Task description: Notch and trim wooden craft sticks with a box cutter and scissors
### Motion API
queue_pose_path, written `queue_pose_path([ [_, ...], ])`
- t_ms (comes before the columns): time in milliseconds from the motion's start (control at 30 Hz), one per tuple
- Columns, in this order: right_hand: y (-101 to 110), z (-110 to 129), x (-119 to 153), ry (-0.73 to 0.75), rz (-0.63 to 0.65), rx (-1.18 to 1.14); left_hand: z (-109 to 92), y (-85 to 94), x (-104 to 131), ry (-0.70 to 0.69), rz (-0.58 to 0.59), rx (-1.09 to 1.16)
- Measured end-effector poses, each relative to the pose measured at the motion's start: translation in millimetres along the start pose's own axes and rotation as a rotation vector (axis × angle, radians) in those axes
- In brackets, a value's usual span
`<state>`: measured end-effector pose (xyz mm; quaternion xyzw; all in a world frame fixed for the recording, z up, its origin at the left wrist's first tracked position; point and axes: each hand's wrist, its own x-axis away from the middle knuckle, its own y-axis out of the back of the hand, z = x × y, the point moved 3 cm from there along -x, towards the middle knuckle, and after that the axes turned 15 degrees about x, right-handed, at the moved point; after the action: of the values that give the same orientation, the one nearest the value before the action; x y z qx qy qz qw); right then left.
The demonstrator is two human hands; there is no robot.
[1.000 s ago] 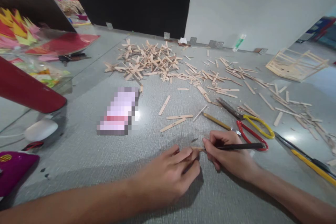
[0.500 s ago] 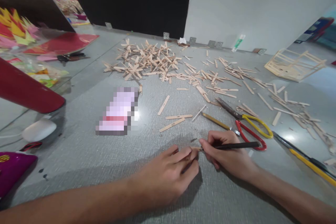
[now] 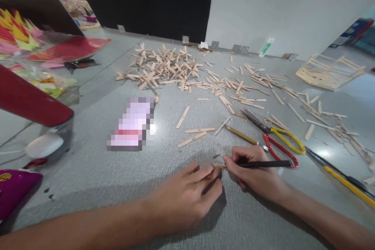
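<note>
My left hand [image 3: 195,191] presses a short piece of wooden craft stick [image 3: 218,165] against the grey table, its fingers bent over it. Closed in a writing grip, my right hand [image 3: 252,168] holds a slim black pen-like tool [image 3: 266,163]. The tool's tip is hidden by the fingers close to the stick, so I cannot tell whether they touch. A small dark scrap [image 3: 216,156] lies just beyond both hands. Several whole craft sticks [image 3: 191,139] rest farther forward. Scissors [image 3: 271,129] with yellow and red handles lie beyond my right hand, beside a gold-coloured cutter [image 3: 241,134].
A phone-like blurred rectangle [image 3: 131,125] lies left of centre. Farther back spreads a heap of star-shaped stick pieces [image 3: 164,66]. A wooden frame [image 3: 329,72] stands at the right, a yellow-black cutter [image 3: 340,175] nearer. At left are a white mouse [image 3: 43,145] and a red cylinder [image 3: 32,99].
The back end of the black tool has shifted slightly to the right and down. Both hands keep nearly the same place, and the table's other things look unmoved.
</note>
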<state>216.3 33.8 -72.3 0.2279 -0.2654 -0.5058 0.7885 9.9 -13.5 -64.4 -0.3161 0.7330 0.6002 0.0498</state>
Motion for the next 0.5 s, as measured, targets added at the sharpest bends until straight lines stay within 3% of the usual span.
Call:
queue_pose_path([
  [500,-0.7,0.3,-1.7,-0.054,-0.027,-0.088,-0.6,1.5,0.2,-0.001,0.010,-0.002],
])
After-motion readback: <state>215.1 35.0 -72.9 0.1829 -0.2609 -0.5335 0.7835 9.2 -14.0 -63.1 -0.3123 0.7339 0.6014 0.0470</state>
